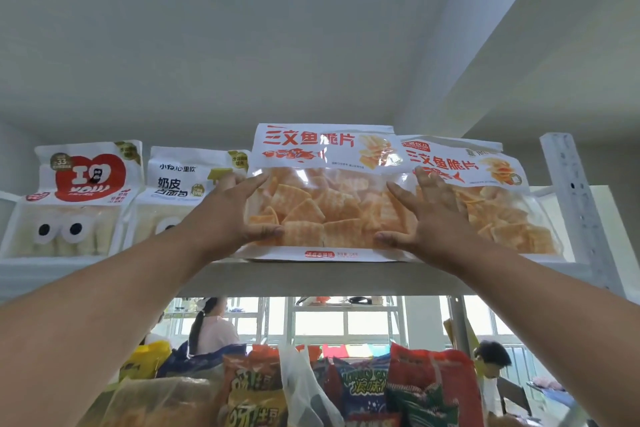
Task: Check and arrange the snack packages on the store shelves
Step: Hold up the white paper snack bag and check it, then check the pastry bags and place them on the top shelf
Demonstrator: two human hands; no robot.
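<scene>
A large white bag of orange salmon crisps (325,204) with red lettering stands upright on the top shelf (311,276). My left hand (239,215) grips its left edge, thumb on the front near the bottom. My right hand (429,218) presses flat on its right side, fingers spread. A second matching crisp bag (491,204) stands just right of it, partly overlapped by the first. Left of my hands stand two white bread packages: one with a red heart (79,198), one with black lettering (176,184).
A white shelf upright (571,204) rises at the right end. On the shelf below lie several colourful snack bags (346,388). Behind the shelves, two people (211,326) are near windows. A white ceiling beam (485,45) runs overhead.
</scene>
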